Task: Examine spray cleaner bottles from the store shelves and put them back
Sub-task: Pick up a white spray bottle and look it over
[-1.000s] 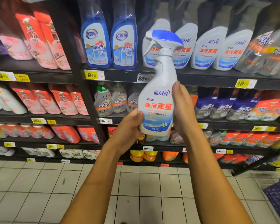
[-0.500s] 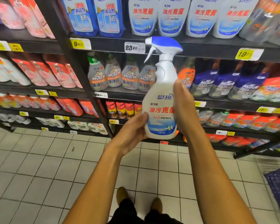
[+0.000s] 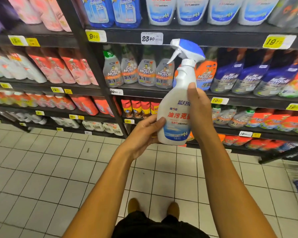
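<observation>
Head view, spray bottle (image 3: 176, 107) held before Mr Muscle pouches (image 3: 146, 73), price tags (image 3: 151, 38)

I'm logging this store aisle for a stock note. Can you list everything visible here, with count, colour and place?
spray cleaner bottle: one, white with blue trigger head, held before the shelves
Mr Muscle bottles: many, grey, orange, dark blue, second shelf
refill pouches: several, white and blue, top shelf
pink pouches: many, left bay
price tags: many, yellow or white, shelf edges
floor: white tiles
left hand: grips bottle's lower side
right hand: grips its right side
</observation>
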`<move>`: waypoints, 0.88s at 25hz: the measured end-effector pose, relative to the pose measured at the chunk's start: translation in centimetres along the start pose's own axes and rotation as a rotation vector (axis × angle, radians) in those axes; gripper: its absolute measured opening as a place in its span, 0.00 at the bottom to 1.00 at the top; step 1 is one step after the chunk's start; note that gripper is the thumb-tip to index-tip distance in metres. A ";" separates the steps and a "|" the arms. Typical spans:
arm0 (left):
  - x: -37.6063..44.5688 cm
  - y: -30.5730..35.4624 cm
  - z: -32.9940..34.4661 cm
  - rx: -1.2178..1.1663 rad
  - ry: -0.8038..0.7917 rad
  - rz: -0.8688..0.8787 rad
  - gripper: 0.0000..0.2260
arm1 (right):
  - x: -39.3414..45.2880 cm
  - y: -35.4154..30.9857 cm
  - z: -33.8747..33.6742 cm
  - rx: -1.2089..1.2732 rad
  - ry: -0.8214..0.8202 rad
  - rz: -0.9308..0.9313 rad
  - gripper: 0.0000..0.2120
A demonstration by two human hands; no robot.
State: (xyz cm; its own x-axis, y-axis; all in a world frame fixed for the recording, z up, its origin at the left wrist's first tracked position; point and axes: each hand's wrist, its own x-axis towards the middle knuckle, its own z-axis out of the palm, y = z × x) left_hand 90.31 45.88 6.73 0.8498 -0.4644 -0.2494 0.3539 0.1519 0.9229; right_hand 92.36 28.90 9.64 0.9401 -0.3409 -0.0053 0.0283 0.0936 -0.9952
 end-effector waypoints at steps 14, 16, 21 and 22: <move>0.0 0.6 -4.7 -0.128 -0.113 -0.061 0.29 | -0.2 0.6 4.3 -0.018 0.043 -0.012 0.18; -0.1 0.8 -4.7 -0.098 -0.137 -0.060 0.32 | 0.3 0.2 4.2 0.124 0.005 0.131 0.24; 0.0 1.6 -4.0 -0.075 -0.309 -0.185 0.35 | 2.3 -1.0 4.8 0.522 -0.211 0.264 0.30; 0.1 1.9 -3.9 -0.143 -0.334 -0.177 0.33 | 2.7 -1.4 5.2 0.551 -0.192 0.269 0.31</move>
State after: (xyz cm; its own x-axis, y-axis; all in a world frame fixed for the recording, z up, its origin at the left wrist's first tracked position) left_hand 92.58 49.49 7.27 0.6058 -0.7483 -0.2701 0.5538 0.1530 0.8185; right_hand 96.60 32.74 11.49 0.9812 -0.0699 -0.1800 -0.0950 0.6367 -0.7652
